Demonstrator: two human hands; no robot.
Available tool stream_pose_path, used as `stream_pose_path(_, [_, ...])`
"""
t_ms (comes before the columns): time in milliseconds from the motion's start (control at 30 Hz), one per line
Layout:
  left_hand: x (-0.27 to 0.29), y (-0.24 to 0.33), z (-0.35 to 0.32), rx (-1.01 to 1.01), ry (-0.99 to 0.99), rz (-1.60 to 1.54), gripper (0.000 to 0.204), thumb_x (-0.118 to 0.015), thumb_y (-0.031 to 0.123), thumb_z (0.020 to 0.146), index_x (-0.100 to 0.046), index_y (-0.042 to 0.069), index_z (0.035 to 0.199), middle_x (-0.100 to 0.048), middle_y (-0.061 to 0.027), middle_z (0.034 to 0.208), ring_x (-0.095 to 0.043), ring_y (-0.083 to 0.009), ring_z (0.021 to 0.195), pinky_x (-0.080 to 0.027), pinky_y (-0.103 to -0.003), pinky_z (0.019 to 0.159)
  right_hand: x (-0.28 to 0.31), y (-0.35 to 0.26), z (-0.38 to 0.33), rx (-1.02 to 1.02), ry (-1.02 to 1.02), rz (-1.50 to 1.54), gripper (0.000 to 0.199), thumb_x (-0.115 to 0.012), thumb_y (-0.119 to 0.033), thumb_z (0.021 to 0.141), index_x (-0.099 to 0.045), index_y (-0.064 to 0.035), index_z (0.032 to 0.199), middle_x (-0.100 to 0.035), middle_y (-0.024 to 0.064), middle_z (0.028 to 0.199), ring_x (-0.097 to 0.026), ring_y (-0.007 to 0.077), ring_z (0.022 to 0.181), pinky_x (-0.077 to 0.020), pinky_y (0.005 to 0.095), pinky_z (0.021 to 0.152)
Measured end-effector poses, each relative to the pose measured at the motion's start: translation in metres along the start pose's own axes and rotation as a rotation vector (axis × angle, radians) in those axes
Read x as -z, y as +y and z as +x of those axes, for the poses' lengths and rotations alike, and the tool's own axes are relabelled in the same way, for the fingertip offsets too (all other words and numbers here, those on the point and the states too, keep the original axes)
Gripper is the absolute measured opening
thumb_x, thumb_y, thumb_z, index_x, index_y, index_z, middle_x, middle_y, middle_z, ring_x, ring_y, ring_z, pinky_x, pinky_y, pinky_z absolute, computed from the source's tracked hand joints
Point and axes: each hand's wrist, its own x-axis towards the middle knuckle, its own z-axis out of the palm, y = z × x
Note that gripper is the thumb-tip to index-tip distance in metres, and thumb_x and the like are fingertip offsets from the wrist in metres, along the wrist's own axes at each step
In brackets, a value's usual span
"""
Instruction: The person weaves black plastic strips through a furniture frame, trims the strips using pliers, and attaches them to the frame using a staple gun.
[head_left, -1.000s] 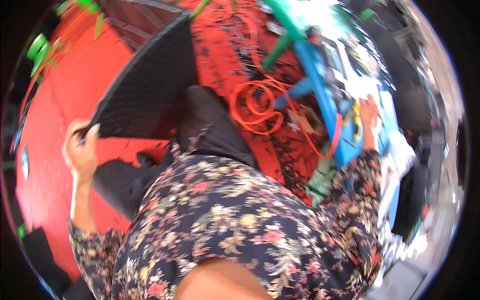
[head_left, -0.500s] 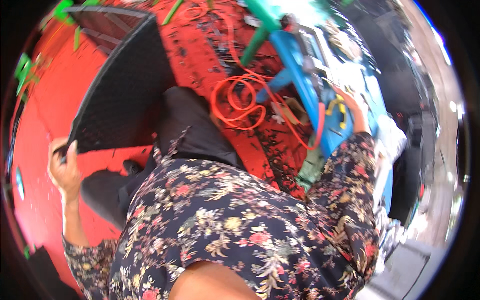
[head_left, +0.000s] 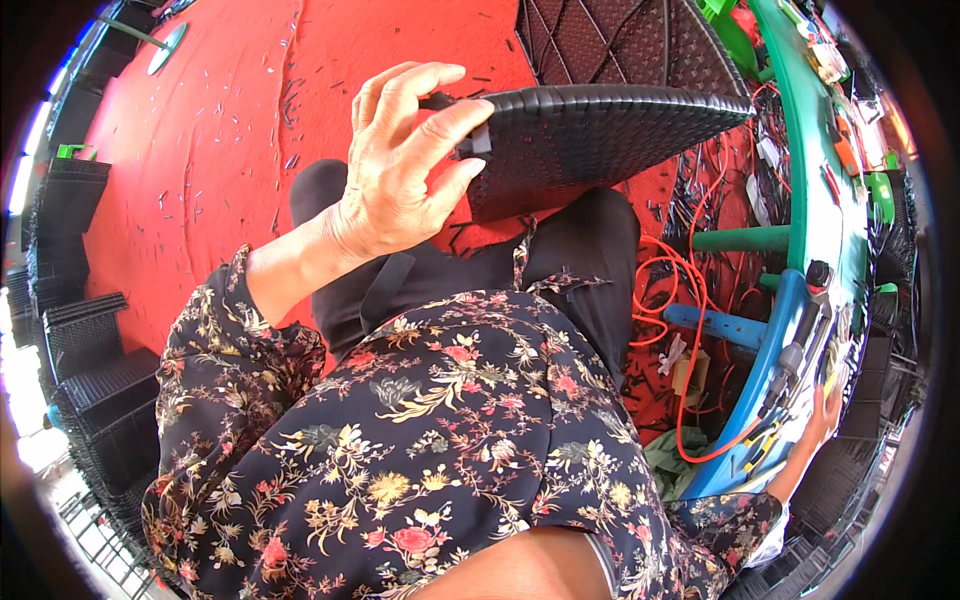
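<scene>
A black woven wicker furniture piece leans across my lap and knees. One of its faces has dark crossed strips over a brown weave. My left hand is at its near left corner, index finger above and thumb below, pinching around a small grey end there. The other left fingers are curled loosely. Far to the right, my right hand reaches over a blue table, beside dark-handled tools and yellow-and-black tools. Its fingers are small and partly hidden, so whether they hold anything is unclear.
An orange air hose coils on the red floor covering and runs up to the blue table. A green table stands beyond it, bearing loose items. Black wicker pieces line the left side. Dark scraps litter the floor.
The view has swung, so the wicker piece now lies ahead and to the right. My left hand stays at its corner, and the right hand remains over the blue table.
</scene>
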Motion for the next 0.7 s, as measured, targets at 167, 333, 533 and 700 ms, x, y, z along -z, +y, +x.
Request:
stream_pose_path(167, [-0.004,-0.008,-0.001,-0.118,0.088,0.088,0.046,-0.074,0.009,0.063,-0.067,0.015,0.108,-0.053,-0.0129,0.123,-0.051,-0.0336,0.111,-0.038,-0.048,0.094,-0.108,-0.125,0.012,0.322,-0.406,0.082,0.073,-0.070,-0.010,0.081,-0.034,0.0025,0.143,-0.049,0.0150,0.133,-0.051,0.0233,0.117,-0.0386,0.0329,0.101])
stream_pose_path(333, [0.000,0.006,-0.011,-0.151,0.063,0.160,0.056,-0.073,0.001,0.056,-0.068,0.014,0.111,-0.052,-0.0170,0.126,-0.049,-0.0366,0.115,-0.038,-0.049,0.097,-0.187,-0.314,-0.086,1.183,-0.253,-0.102,0.071,-0.078,-0.007,0.061,-0.054,-0.0003,0.128,-0.055,0.0160,0.118,-0.056,0.0301,0.107,-0.0469,0.0397,0.092])
stream_pose_path(533, [-0.010,0.029,-0.003,-0.110,0.125,0.122,0.044,-0.074,0.007,0.057,-0.072,0.014,0.101,-0.054,-0.0164,0.124,-0.050,-0.0362,0.114,-0.039,-0.049,0.095,-0.231,-0.379,-0.102,1.662,-0.303,0.014,0.064,-0.081,0.000,0.050,-0.061,0.0008,0.111,-0.055,0.0133,0.103,-0.059,0.0317,0.090,-0.0520,0.0402,0.074])
stream_pose_path(700, [-0.018,0.045,0.006,-0.092,0.181,0.065,0.037,-0.073,0.011,0.061,-0.073,0.011,0.098,-0.056,-0.0170,0.121,-0.051,-0.0358,0.111,-0.040,-0.048,0.093,-0.230,-0.388,-0.091,1.769,-0.259,-0.031,0.062,-0.079,0.002,0.050,-0.061,0.0026,0.109,-0.055,0.0129,0.103,-0.060,0.0311,0.089,-0.0522,0.0398,0.075])
